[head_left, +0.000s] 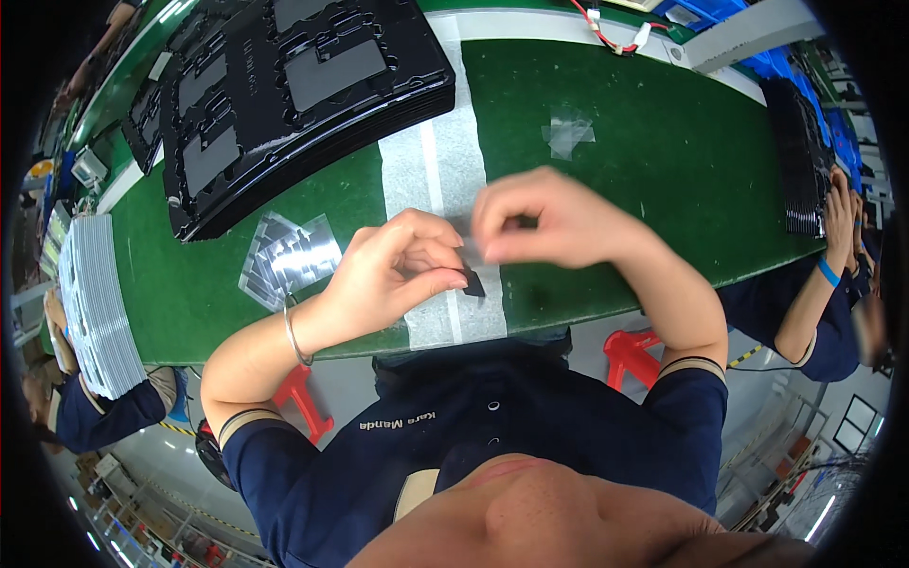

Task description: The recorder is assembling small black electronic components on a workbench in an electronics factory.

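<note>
Green tabletop (pixel 663 180) spreads beneath the grip: the left hand (pixel 383 270) pinches a small, flat black piece (pixel 475 283); just beside, the blurred right hand (pixel 559 222), its hold unclear, seems mid-handling, calling for a steady left pinch.

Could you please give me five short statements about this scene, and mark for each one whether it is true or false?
1. The left hand holds a small black piece, close to the right hand. True.
2. The right hand lies flat on the green table. False: its fingers are bent, and it is blurred.
3. Black trays are stacked on the table, beyond the left hand. True.
4. The metal bracelet is on the right wrist. False: it is on the left wrist.
5. The long strip beneath the hands is whitish. True.
</note>
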Available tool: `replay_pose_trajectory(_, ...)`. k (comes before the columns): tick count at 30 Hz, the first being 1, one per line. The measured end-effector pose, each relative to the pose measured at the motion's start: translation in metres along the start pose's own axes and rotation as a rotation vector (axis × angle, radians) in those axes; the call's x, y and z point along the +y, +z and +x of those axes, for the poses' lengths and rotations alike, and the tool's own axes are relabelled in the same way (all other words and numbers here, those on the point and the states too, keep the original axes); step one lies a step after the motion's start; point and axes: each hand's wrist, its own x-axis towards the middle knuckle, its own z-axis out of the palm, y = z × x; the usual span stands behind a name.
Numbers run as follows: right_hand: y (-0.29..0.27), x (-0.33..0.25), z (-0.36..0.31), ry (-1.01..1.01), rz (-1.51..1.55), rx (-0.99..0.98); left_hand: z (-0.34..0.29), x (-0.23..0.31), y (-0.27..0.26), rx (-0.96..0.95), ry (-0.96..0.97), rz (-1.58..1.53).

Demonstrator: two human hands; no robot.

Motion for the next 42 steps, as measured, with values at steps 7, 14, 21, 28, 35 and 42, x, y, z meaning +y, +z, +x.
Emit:
replay_pose_trajectory(7, -0.058, 0.022, -0.018, 0.115, -0.927, 0.662, 0.011, -0.004, -0.011, 0.058, 0.06, 0.613)
replay_pose_trajectory(14, -0.055, 0.02, -0.018, 0.123, -1.015, 0.71, 0.014, -0.008, -0.011, 0.096, 0.283, 0.841)
replay_pose_trajectory(21, -0.047, 0.016, -0.017, 0.004, -0.997, 0.655, 0.016, 0.003, -0.008, 0.198, 0.208, 0.96)
replay_pose_trajectory(28, -0.042, 0.004, -0.02, -0.124, -0.979, 0.7, 0.068, 0.056, -0.083, 0.392, 0.399, 1.126)
replay_pose_trajectory(35, -0.043, 0.005, -0.02, -0.092, -0.944, 0.662, 0.137, 0.021, -0.217, 0.436, -0.289, 1.15)
replay_pose_trajectory(42, -0.047, 0.004, -0.022, -0.102, -0.961, 0.655, 0.145, 0.024, -0.229, 0.431, -0.248, 1.108)
